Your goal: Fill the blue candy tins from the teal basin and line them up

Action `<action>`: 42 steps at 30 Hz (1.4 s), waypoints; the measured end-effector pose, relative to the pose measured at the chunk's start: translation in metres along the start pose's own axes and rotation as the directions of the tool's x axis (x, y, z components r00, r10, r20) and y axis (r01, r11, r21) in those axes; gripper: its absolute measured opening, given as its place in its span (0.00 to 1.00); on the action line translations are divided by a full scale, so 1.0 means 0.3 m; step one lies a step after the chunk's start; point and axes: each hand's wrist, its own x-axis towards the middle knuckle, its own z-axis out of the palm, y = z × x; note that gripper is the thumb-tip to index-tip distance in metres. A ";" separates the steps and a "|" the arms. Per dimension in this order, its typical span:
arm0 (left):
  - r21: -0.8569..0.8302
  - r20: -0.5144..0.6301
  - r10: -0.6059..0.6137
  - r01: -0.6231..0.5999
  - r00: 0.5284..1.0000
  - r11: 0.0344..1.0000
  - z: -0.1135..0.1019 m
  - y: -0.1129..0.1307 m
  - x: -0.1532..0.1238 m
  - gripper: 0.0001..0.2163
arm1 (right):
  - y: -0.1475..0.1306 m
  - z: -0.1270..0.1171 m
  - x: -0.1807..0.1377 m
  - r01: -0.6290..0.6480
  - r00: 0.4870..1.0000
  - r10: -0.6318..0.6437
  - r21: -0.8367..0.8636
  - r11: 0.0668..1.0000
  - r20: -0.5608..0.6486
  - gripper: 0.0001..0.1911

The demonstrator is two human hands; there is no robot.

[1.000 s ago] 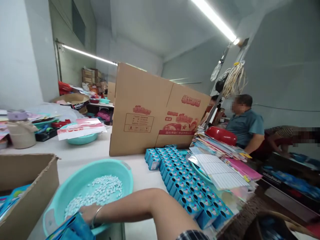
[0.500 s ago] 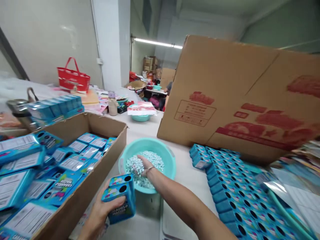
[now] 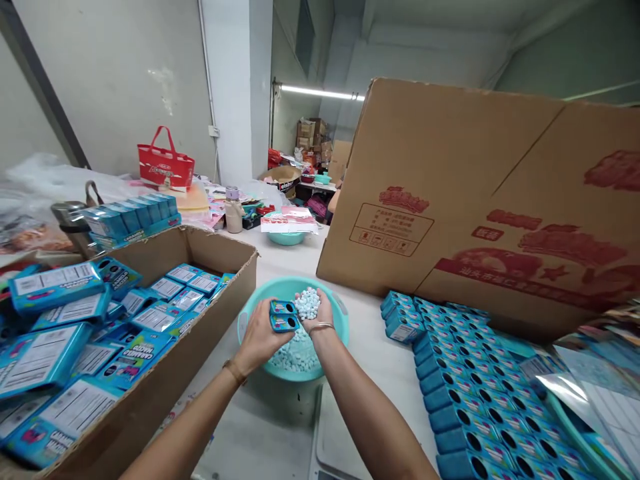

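- My left hand point(image 3: 260, 337): fingers closed round two boxes point(image 3: 283, 316).
- My right hand point(image 3: 316, 315): cupped under pellets point(image 3: 307, 303), beside boxes.
- Basin point(image 3: 274, 287): beneath both hands, holding pellets.

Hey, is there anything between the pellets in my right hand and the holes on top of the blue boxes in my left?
Nothing visible. The right hand cups the white pellets right beside the blue boxes in the left hand, whose round top holes show open and uncovered, above the teal basin.

Bare tabletop point(image 3: 270, 417) before the basin point(image 3: 342, 315) lies open; carton point(image 3: 200, 347) left, blue boxes point(image 3: 465, 377) right.
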 end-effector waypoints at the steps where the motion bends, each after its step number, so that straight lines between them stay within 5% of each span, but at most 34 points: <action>1: 0.043 0.005 0.010 -0.011 1.000 0.999 0.027 -0.010 0.011 0.29 | -0.004 0.003 -0.002 0.061 0.998 -0.061 0.000 0.998 -0.009 0.10; 6: 0.115 0.051 0.001 -0.007 0.999 0.993 0.099 -0.033 0.031 0.29 | 0.030 0.007 -0.022 0.294 0.955 -0.296 -0.055 0.954 -0.019 0.09; 13: 0.106 0.039 0.012 -0.016 0.999 0.994 0.094 -0.034 0.034 0.31 | 0.070 0.024 -0.053 0.467 0.884 -0.454 -0.224 0.855 0.111 0.16; 23: 0.116 0.089 0.045 -0.055 0.995 0.992 0.077 -0.044 0.054 0.31 | 0.065 0.023 -0.002 0.373 0.926 -0.377 -0.185 0.909 0.014 0.11; 42: 0.140 0.127 0.001 -0.019 0.992 0.990 0.080 -0.054 0.073 0.28 | 0.037 0.019 0.000 0.198 0.980 -0.198 -0.172 0.965 0.019 0.12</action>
